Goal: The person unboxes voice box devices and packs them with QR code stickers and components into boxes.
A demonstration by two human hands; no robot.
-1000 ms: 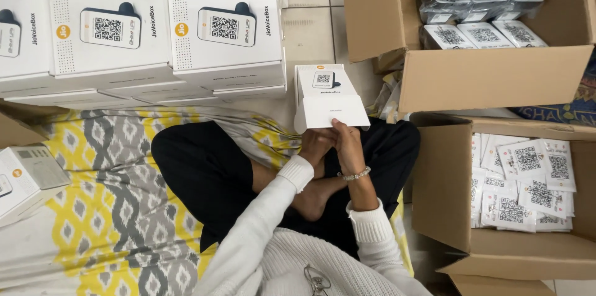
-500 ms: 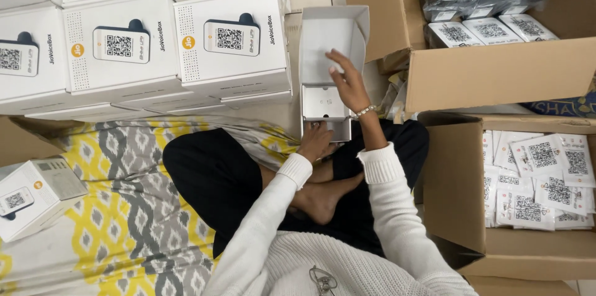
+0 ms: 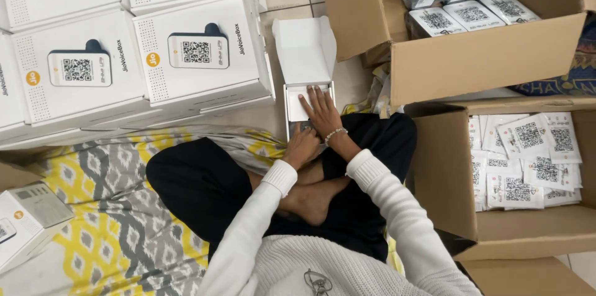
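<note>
- I am looking down at a small white box [image 3: 308, 94] lying open on the floor just past my crossed legs, its lid [image 3: 304, 50] flipped up and leaning away from me.
- My right hand [image 3: 321, 111] is lying flat with fingers spread, pressing on the white insert inside the box, gripping nothing.
- My left hand [image 3: 302, 145] is curling round the near edge of the box, steadying it; I cannot tell how firmly it is gripping.
- A stack of white cartons [image 3: 124, 54] is crowding the left side, just beside the box.
- A big cardboard box [image 3: 472, 63] of wrapped packets is standing on the right, its flap close to the lid.
- Another cardboard box [image 3: 447, 178], holding white printed sheets [image 3: 528, 159], is sitting near my right elbow.
- A yellow-and-grey mat [image 3: 99, 209] is lying under my legs, with one more white carton [image 3: 25, 221] resting at its left edge.
</note>
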